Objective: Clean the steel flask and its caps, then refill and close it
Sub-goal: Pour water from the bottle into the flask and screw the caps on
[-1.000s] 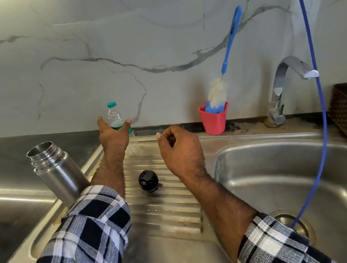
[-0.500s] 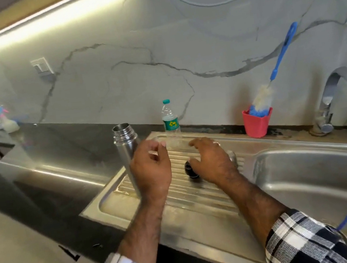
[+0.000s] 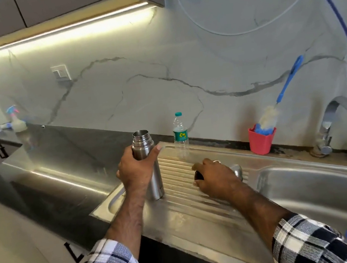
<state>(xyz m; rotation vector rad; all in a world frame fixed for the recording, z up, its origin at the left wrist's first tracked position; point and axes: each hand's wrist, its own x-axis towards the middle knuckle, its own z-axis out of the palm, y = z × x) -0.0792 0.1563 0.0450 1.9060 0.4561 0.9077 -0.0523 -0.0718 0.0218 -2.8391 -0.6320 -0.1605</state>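
Flask held upright on the drainboard, inner cap being picked up.

The left hand [image 3: 137, 172] curls round the open, tall cylindrical steel flask [image 3: 147, 163], which stands on the ribbed steel drainboard [image 3: 190, 197] of the sink, set in the dark counter [image 3: 47, 170]. The right hand [image 3: 215, 177] closes its fingers over the small black round cap [image 3: 197, 175]; a rounded steel cap [image 3: 237, 170] peeks out just behind it. Judging from this, the wet ridges could let the flask skid or tip if the grip loosens, and the black cap could slip and roll into the basin. A small clear plastic water bottle with a green lid [image 3: 180, 136] stands just behind, easily knocked over.
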